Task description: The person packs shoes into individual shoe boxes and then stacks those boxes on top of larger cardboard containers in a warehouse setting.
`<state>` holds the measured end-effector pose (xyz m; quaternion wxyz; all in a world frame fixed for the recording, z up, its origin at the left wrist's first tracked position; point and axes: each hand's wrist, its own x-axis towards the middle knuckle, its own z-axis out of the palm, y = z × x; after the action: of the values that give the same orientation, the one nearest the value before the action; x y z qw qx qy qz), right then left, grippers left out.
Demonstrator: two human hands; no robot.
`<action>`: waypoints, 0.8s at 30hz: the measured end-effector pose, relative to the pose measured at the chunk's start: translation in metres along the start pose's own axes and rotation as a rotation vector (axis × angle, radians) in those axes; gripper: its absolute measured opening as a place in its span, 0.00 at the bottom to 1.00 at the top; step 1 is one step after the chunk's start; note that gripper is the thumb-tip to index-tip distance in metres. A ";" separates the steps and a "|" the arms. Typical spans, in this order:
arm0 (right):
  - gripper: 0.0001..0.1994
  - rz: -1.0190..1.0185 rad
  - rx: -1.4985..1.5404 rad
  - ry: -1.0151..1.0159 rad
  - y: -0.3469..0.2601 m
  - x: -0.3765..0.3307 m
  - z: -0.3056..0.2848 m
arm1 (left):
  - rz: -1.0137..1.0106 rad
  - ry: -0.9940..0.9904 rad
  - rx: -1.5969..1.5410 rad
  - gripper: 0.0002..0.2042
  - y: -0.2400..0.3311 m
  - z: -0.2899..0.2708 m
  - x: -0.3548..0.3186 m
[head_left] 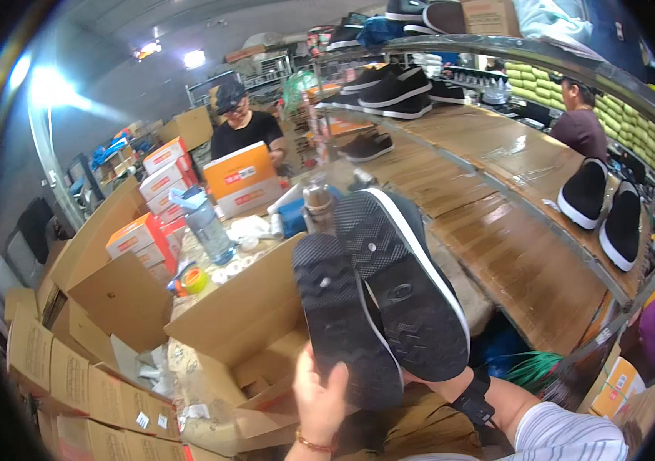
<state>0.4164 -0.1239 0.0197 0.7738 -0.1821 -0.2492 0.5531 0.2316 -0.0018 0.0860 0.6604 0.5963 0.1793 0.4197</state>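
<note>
Two black slip-on shoes are held up before me, patterned black soles facing me and toes pointing away. The left shoe [339, 307] overlaps the edge of the right shoe [408, 284], which has a white sidewall. At the heel end of the left shoe is my left hand [321, 396], its thumb against the sole and its fingers at the shoe's outer edge. My right hand [413, 379] reaches in behind the right shoe's heel, and its fingers are hidden there. An open cardboard carton [227, 326] stands just beyond my left hand.
A tilted rack shelf [512, 230] with more black shoes [393, 94] runs along the right. Orange-and-white boxes [247, 184] and a water jug [208, 230] stand on the table. Brown cartons [74, 376] line the lower left. One co-worker [247, 131] is across the table, another [581, 123] behind the rack.
</note>
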 end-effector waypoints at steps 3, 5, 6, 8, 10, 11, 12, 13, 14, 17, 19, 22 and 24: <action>0.35 0.103 0.385 -0.235 0.009 0.042 0.033 | 0.341 0.153 0.459 0.22 0.022 -0.040 0.026; 0.26 0.138 0.114 -0.088 0.021 0.032 0.009 | 0.608 0.275 0.923 0.21 0.020 -0.069 0.034; 0.23 0.124 0.028 -0.056 0.031 0.030 0.006 | 0.653 0.214 1.065 0.22 0.015 -0.087 0.034; 0.18 0.141 0.332 -0.068 0.045 0.037 0.021 | 0.613 -0.059 1.239 0.21 -0.008 -0.111 0.031; 0.18 0.212 0.592 -0.165 0.045 0.043 0.049 | 0.496 -0.210 1.328 0.15 -0.026 -0.125 0.024; 0.19 0.253 0.618 -0.176 0.046 0.044 0.054 | 0.507 -0.172 1.309 0.15 -0.028 -0.127 0.021; 0.19 0.289 0.641 -0.185 0.046 0.045 0.057 | 0.521 -0.137 1.284 0.14 -0.023 -0.124 0.020; 0.19 0.286 0.632 -0.177 0.046 0.047 0.056 | 0.616 -0.111 1.364 0.15 -0.010 -0.122 0.023; 0.21 0.296 0.642 -0.217 0.048 0.049 0.056 | 0.711 -0.082 1.442 0.15 0.002 -0.124 0.027; 0.23 0.305 0.632 -0.325 0.051 0.068 0.056 | 0.629 0.288 1.336 0.22 0.011 -0.170 0.037; 0.24 0.311 0.615 -0.409 0.050 0.086 0.068 | 0.475 0.461 0.947 0.25 0.012 -0.203 0.043; 0.16 -0.100 -0.115 -0.299 0.039 0.133 0.091 | 0.188 0.550 0.516 0.30 -0.021 -0.252 0.043; 0.17 -0.746 -1.026 -0.046 0.040 0.165 0.078 | 0.059 0.461 0.459 0.32 -0.050 -0.260 0.057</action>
<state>0.3841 0.0460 0.0908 0.7233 -0.4186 -0.5459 0.0604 0.0901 0.2112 -0.0042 0.4384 0.6238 0.3967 0.5112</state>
